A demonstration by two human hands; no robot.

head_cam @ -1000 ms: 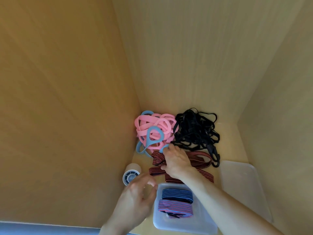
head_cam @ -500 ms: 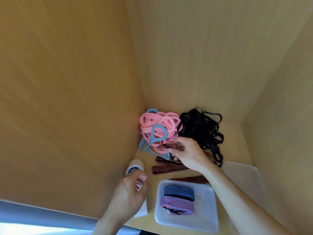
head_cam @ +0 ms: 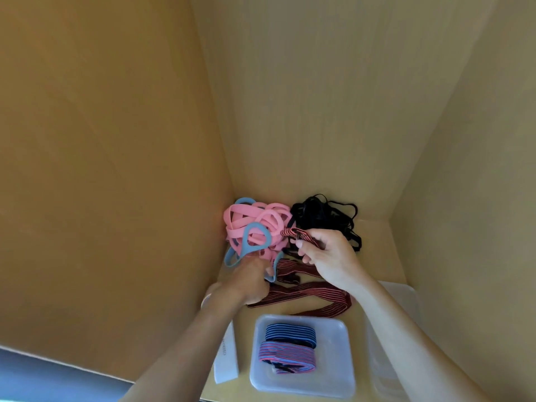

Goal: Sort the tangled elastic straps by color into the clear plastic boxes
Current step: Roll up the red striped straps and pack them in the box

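A: What is held by the right hand (head_cam: 327,256)?

B: A dark red-and-black striped elastic strap (head_cam: 300,235) is pinched in its grip, between the thumb and curled fingers. It is held up where the two piles meet.

A: And the left hand (head_cam: 249,281)?

B: It is placed low at the foot of the pink pile, with its fingers curled at the lower end of a blue-grey rubber loop (head_cam: 255,236). Whether anything is clamped in that grip cannot be told.

A: Where are the unsorted straps found?

B: They are found in the back corner of the light wooden shelf (head_cam: 377,256). A tangle of pink flat bands (head_cam: 249,219) is at the left, with the loop wound through it. A tangle of thin black elastic cords (head_cam: 324,213) is just beside it. More dark red striped straps (head_cam: 316,297) are spread flat between the hands and the boxes.

A: What is already boxed?

B: A navy-and-blue striped bundle (head_cam: 290,332) and a pink-and-blue striped bundle (head_cam: 287,356) are laid in a clear plastic box (head_cam: 345,378). A second clear plastic box (head_cam: 406,294) is partly covered by the right forearm. A white card (head_cam: 226,361) is seen just left of the first box.
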